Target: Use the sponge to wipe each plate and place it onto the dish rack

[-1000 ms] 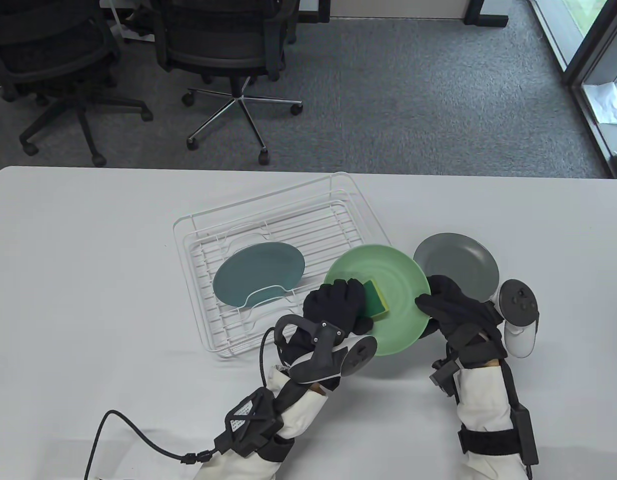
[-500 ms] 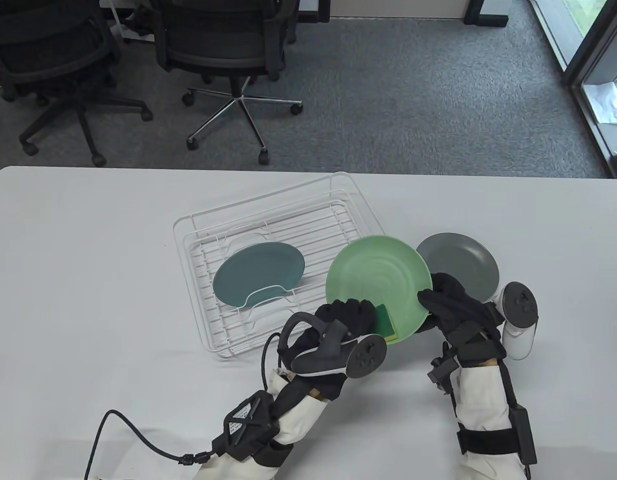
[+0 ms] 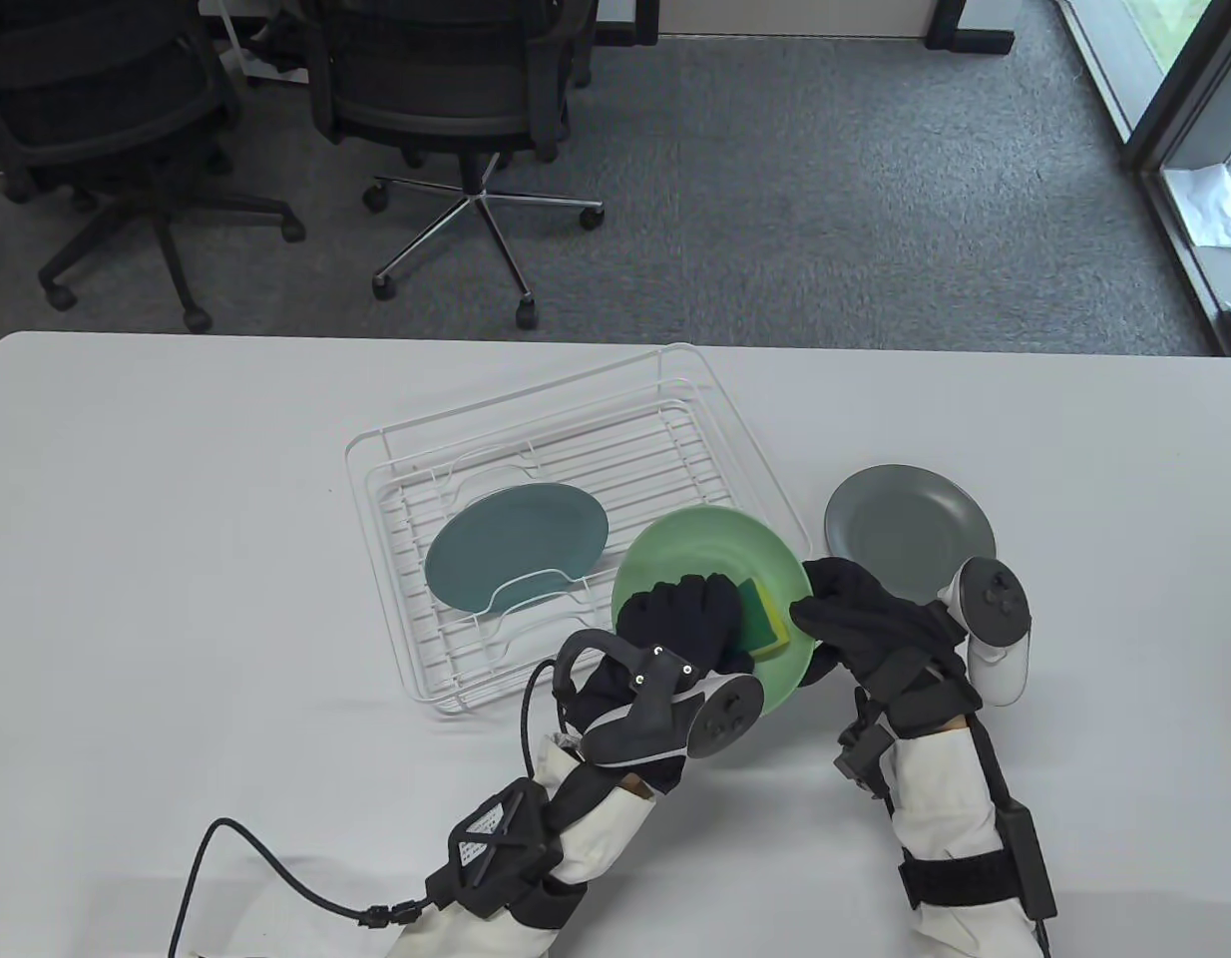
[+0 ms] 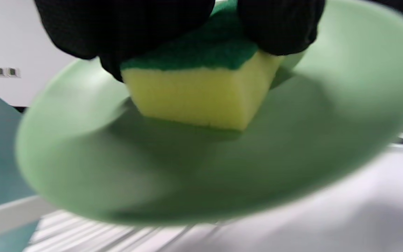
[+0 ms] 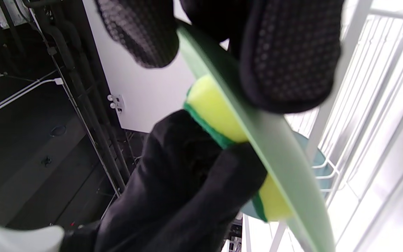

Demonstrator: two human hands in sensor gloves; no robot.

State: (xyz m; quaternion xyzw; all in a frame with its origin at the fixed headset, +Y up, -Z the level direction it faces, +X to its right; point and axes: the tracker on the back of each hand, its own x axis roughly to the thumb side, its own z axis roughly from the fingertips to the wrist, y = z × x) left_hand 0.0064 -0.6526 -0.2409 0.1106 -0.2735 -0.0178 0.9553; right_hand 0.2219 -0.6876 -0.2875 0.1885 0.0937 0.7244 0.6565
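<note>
A light green plate (image 3: 700, 554) is held tilted above the table at the dish rack's (image 3: 396, 449) front right corner. My right hand (image 3: 840, 614) pinches its right rim, thumb on top and fingers beneath, as the right wrist view shows on the green plate (image 5: 282, 154). My left hand (image 3: 685, 619) grips a yellow and green sponge (image 3: 760, 614) and presses it on the plate's face; in the left wrist view the sponge (image 4: 201, 94) sits yellow side down on the green plate (image 4: 292, 147). A teal plate (image 3: 516, 544) lies in the rack. A grey plate (image 3: 905, 524) lies on the table to the right.
The white table (image 3: 157, 559) stretches wide to the left of the rack. A black cable (image 3: 266, 868) trails from my left forearm near the front edge. Office chairs (image 3: 446, 110) stand on the carpet beyond the table.
Both hands and the green plate shifted left and nearer to me, uncovering the grey plate. The sponge slid from the plate's lower edge back up onto its face.
</note>
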